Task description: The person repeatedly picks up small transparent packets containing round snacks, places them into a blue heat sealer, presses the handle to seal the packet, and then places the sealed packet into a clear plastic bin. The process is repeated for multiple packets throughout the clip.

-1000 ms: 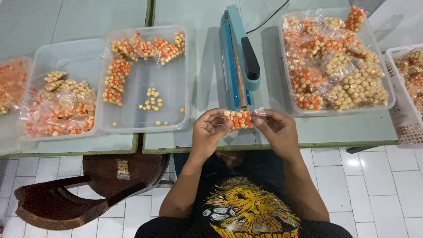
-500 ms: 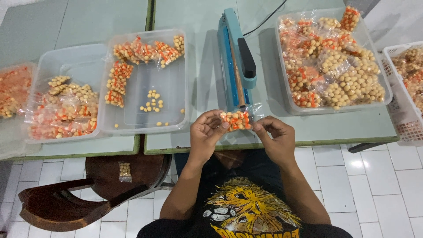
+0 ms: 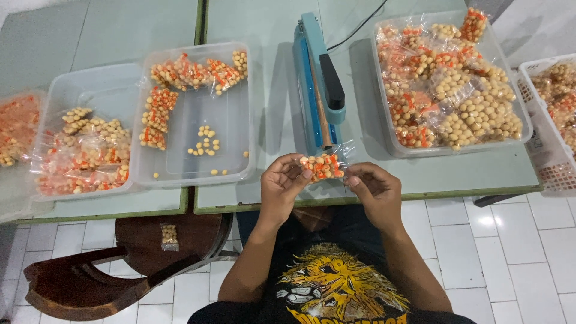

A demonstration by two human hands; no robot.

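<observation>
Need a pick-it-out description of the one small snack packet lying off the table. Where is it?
Start at the green table, then look below its near edge, left of the person's left hand, to the round dark wooden stool on the white tiled floor. The small clear packet of pale round snacks lies on that seat. It is the only packet resting neither in a tray nor in a hand.

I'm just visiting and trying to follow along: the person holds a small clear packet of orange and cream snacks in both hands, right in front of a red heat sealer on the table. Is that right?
Not quite: the heat sealer is blue with a black handle, not red, as the head view shows. The rest holds: the left hand and right hand together hold the small clear packet of orange and cream snacks just in front of it, above the table edge.
</observation>
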